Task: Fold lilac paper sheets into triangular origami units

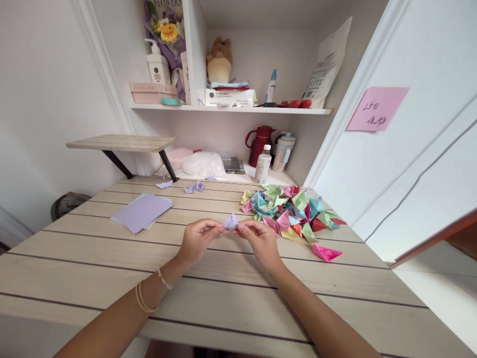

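Observation:
Between my two hands, above the slatted wooden table (112, 268), is a small folded purple paper (231, 221). My left hand (197, 241) pinches its left end, and my right hand (261, 241) pinches the right end. Just right of my right hand lies a heap of folded paper boats (283, 211) in green, blue, pink, yellow and red. One bright pink paper boat (327, 252) sits apart at the near side of the heap. On the left is a stack of flat purple and pale blue paper sheets (143, 213). Small purple folded pieces (194, 187) rest farther back.
A small raised wooden stand (122, 142) with black legs is at the back left. Behind the heap stand a clear bottle (263, 164), a red jug (260, 144) and a tumbler (283, 151). A shelf (231, 109) with assorted items runs above. A pink note (379, 109) is on the right wall.

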Demonstrator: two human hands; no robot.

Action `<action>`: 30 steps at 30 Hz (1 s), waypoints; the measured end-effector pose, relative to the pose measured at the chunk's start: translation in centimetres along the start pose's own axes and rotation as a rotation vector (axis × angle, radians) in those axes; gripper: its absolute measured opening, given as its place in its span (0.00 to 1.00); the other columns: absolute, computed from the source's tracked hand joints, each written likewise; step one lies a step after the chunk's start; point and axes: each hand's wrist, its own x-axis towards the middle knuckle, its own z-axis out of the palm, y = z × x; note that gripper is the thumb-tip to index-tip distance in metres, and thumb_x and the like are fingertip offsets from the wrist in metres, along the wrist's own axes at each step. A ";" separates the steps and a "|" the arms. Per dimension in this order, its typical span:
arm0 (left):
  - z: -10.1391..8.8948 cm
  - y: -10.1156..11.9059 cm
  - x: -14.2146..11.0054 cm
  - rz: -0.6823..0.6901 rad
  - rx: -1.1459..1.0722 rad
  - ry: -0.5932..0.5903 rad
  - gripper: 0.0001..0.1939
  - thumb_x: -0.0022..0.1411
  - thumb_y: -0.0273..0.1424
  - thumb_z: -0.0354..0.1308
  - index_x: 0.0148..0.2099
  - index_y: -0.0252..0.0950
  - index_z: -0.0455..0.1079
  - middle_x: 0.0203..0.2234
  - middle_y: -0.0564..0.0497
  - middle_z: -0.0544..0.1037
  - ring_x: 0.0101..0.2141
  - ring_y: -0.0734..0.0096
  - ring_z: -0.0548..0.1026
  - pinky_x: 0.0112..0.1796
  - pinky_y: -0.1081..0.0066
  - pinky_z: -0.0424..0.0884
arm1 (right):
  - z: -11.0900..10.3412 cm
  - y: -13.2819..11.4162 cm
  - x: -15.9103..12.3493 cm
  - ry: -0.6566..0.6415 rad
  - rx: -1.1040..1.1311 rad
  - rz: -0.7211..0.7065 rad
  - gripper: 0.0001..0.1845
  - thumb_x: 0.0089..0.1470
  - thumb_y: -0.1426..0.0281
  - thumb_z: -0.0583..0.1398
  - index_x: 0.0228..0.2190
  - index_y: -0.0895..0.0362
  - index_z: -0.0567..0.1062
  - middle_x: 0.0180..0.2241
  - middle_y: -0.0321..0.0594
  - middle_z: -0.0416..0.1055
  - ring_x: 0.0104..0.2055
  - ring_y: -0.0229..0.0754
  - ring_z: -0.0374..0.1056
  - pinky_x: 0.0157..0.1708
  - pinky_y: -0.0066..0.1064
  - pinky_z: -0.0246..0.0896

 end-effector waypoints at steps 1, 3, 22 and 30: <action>0.1 0.0 0.0 -0.004 -0.006 -0.011 0.06 0.48 0.32 0.61 0.28 0.34 0.72 0.26 0.48 0.78 0.30 0.65 0.76 0.35 0.69 0.71 | 0.1 0.0 0.0 0.016 -0.023 -0.013 0.13 0.43 0.59 0.62 0.27 0.56 0.75 0.25 0.40 0.74 0.30 0.43 0.70 0.35 0.36 0.66; 0.4 -0.1 -0.1 -0.035 -0.036 -0.041 0.06 0.48 0.32 0.61 0.27 0.34 0.71 0.28 0.48 0.78 0.31 0.66 0.75 0.35 0.69 0.71 | 0.1 0.1 -0.1 0.019 -0.062 -0.024 0.12 0.44 0.59 0.61 0.26 0.56 0.74 0.25 0.39 0.73 0.30 0.42 0.69 0.33 0.34 0.65; 0.0 -0.7 0.1 -0.257 0.100 -0.333 0.12 0.51 0.35 0.58 0.34 0.31 0.72 0.29 0.44 0.78 0.31 0.65 0.76 0.32 0.68 0.71 | -0.7 0.4 0.0 -0.253 -0.151 0.229 0.17 0.41 0.59 0.62 0.31 0.58 0.73 0.23 0.38 0.74 0.26 0.41 0.71 0.28 0.31 0.65; -0.3 -0.6 0.5 -0.265 -0.004 -0.254 0.11 0.49 0.36 0.60 0.28 0.30 0.71 0.23 0.48 0.77 0.26 0.69 0.74 0.30 0.69 0.72 | -0.9 -0.1 0.3 -0.218 -0.196 0.230 0.17 0.42 0.58 0.62 0.29 0.59 0.71 0.21 0.37 0.72 0.25 0.41 0.70 0.28 0.30 0.65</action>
